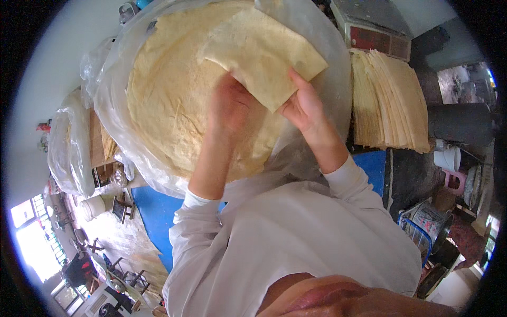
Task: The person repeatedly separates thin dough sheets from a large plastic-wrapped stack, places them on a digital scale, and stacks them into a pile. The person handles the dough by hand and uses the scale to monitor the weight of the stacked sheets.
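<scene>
A thin pale-yellow food sheet, seemingly tofu skin [261, 47], lies in front of me with one corner pointing toward my body. My right hand [303, 103] pinches its near right edge, thumb on top and fingers underneath. My left hand [229, 105], blurred, is at the sheet's near left edge; its fingertips are partly hidden, so its grip is unclear. Beneath both hands spreads a wide round pile of similar sheets [170, 99], wrinkled and ragged at the rim. Clear plastic sheeting [317, 35] surrounds and underlies the pile.
Right of the pile stands a thick stack of folded sheets [390, 103], beside what looks like a weighing scale [374, 31]. A plastic-wrapped bundle [71, 146] sits at left. Blue surface [152, 222] shows below. A white bucket [447, 158] and small stool [122, 208] are farther off.
</scene>
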Demonstrator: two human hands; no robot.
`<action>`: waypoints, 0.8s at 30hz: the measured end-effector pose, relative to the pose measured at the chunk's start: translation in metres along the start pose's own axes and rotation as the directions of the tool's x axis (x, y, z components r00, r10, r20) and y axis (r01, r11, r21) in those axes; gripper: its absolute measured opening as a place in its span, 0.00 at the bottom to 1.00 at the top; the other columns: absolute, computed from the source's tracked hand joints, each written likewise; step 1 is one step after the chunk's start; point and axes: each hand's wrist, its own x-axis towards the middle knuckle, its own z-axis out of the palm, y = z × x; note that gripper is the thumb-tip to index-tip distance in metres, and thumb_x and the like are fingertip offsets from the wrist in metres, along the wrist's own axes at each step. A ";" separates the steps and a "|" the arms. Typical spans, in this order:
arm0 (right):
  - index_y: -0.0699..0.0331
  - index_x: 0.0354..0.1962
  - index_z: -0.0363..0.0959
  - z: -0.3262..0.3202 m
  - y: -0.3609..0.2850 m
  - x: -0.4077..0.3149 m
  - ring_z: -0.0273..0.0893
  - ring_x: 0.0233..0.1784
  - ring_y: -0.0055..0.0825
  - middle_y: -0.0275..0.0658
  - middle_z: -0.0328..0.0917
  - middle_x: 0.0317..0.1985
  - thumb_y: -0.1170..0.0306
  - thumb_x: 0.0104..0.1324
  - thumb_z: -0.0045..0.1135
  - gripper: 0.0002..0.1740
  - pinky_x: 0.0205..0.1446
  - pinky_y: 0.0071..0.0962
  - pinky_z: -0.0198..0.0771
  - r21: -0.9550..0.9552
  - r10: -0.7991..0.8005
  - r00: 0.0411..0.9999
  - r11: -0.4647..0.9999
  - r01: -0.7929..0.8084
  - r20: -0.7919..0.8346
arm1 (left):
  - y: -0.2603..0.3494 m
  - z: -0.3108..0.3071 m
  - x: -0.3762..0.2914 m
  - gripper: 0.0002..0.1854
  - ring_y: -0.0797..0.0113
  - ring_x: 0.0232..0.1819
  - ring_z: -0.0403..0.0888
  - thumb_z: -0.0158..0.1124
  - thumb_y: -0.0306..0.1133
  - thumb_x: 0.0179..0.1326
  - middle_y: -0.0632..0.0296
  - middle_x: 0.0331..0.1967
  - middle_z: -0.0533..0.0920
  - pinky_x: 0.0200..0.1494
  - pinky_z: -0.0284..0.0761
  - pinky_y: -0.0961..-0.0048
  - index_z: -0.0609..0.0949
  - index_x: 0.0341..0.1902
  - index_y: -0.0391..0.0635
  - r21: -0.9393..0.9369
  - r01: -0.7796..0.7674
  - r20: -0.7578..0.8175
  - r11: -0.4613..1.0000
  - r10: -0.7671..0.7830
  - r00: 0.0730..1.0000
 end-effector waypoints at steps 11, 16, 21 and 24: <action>0.68 0.57 0.68 -0.035 -0.035 -0.038 0.79 0.53 0.33 0.45 0.78 0.53 0.50 0.70 0.53 0.31 0.52 0.34 0.80 -0.605 0.273 0.961 0.757 -0.247 -0.050 | -0.021 0.014 -0.034 0.27 0.55 0.57 0.77 0.61 0.19 0.58 0.55 0.56 0.77 0.58 0.75 0.53 0.70 0.63 0.42 0.186 0.081 -0.046 0.979 -0.074 0.996; 0.67 0.57 0.68 -0.042 0.020 -0.014 0.77 0.54 0.28 0.40 0.78 0.53 0.60 0.68 0.58 0.26 0.55 0.29 0.75 -0.622 -0.337 0.934 0.707 0.337 0.123 | -0.008 0.009 -0.060 0.27 0.56 0.55 0.78 0.61 0.18 0.55 0.54 0.55 0.77 0.57 0.76 0.53 0.71 0.60 0.38 0.292 0.013 -0.171 0.956 0.039 0.984; 0.66 0.55 0.70 -0.013 0.004 -0.059 0.75 0.53 0.26 0.37 0.78 0.50 0.72 0.63 0.59 0.23 0.54 0.28 0.71 -0.323 -0.403 0.897 0.837 0.441 0.182 | 0.039 0.028 -0.043 0.22 0.50 0.64 0.71 0.51 0.27 0.64 0.45 0.60 0.75 0.69 0.67 0.51 0.70 0.61 0.32 -0.037 0.015 -0.171 0.999 -0.022 0.985; 0.67 0.55 0.71 -0.016 -0.064 -0.103 0.77 0.52 0.30 0.39 0.79 0.48 0.74 0.61 0.60 0.23 0.52 0.35 0.74 -0.352 -0.495 0.864 0.795 0.494 0.095 | 0.031 0.088 -0.021 0.18 0.50 0.60 0.75 0.49 0.22 0.66 0.45 0.56 0.78 0.66 0.70 0.55 0.72 0.57 0.29 -0.110 0.160 0.298 0.981 -0.121 0.947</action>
